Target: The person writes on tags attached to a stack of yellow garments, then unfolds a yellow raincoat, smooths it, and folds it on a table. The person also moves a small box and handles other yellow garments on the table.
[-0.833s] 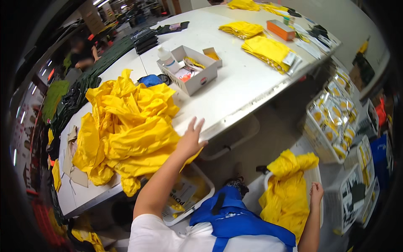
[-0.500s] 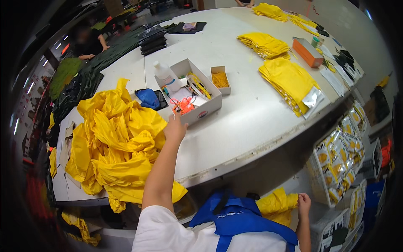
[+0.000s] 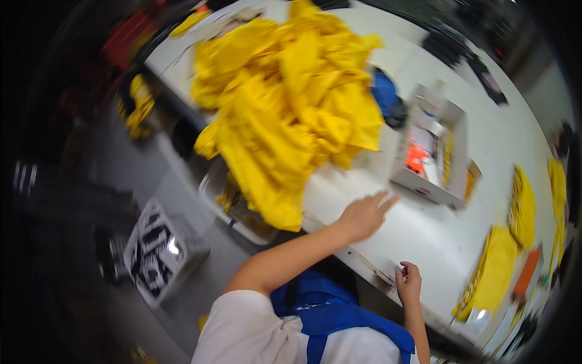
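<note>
My left hand [image 3: 367,217] reaches over the near edge of the white table [image 3: 418,242] with its fingers stretched out. Nothing shows in it. Beyond it stands an open white box [image 3: 433,193] with orange snips, a white bottle [image 3: 428,103] and small tools inside. A large heap of crumpled yellow fabric [image 3: 285,115] lies to the left and hangs over the table edge. My right hand [image 3: 410,283] is at the table's front edge, its fingers loosely bent and apart, with no fabric in it. The picture is blurred by motion.
A blue pouch [image 3: 385,94] lies between heap and box. Folded yellow pieces [image 3: 492,270] and an orange box [image 3: 527,273] are at the right. Below the table on the left are a plastic bin [image 3: 209,193] and a white container of dark and white items [image 3: 156,255].
The view has swung left, toward the yellow heap. My left hand has drawn back from the white box. The yellow fabric at my right hand is gone from it, and that hand is now by the table edge.
</note>
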Demonstrator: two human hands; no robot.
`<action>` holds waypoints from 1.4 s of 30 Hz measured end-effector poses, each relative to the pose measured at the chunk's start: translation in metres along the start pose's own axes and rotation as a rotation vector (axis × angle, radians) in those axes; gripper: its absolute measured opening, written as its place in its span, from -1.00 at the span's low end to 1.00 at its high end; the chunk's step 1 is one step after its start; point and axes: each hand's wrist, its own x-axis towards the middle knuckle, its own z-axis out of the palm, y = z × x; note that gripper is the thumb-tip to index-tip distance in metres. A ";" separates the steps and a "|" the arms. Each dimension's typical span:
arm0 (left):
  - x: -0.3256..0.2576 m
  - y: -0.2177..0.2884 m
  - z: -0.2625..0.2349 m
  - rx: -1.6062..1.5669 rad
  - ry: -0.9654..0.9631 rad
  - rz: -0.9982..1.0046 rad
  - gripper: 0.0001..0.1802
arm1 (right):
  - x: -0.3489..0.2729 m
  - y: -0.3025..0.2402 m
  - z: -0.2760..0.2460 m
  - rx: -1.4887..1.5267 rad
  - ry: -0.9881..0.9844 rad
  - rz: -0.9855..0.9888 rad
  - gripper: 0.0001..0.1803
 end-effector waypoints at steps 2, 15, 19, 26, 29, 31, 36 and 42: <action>-0.083 -0.019 -0.007 -0.152 0.177 0.054 -0.37 | 0.017 -0.011 0.021 -0.030 -0.085 -0.104 -0.72; -0.600 -0.180 0.001 -0.196 -0.452 -1.309 -0.42 | 0.001 -0.319 0.233 -0.032 -0.642 -0.617 -0.85; -0.676 -0.242 -0.050 -0.235 -0.500 -1.291 -0.41 | -0.025 -0.417 0.333 0.009 -0.667 -0.640 -0.83; -0.714 -0.396 -0.223 -0.127 -0.083 -1.298 -0.39 | -0.013 -0.550 0.452 -0.112 -0.677 -0.651 -0.78; -0.715 -0.468 -0.284 -0.093 -0.004 -1.197 -0.38 | 0.018 -0.578 0.492 -0.127 -0.625 -0.630 -0.76; -0.716 -0.517 -0.324 -0.082 0.050 -1.154 -0.39 | 0.051 -0.607 0.517 -0.099 -0.543 -0.590 -0.74; -0.732 -0.645 -0.420 -0.031 0.183 -1.189 -0.39 | 0.194 -0.730 0.612 0.139 -0.188 -0.582 -0.64; -0.749 -0.798 -0.497 -0.002 0.002 -1.282 -0.37 | 0.405 -0.839 0.722 -0.105 0.050 -0.411 -0.57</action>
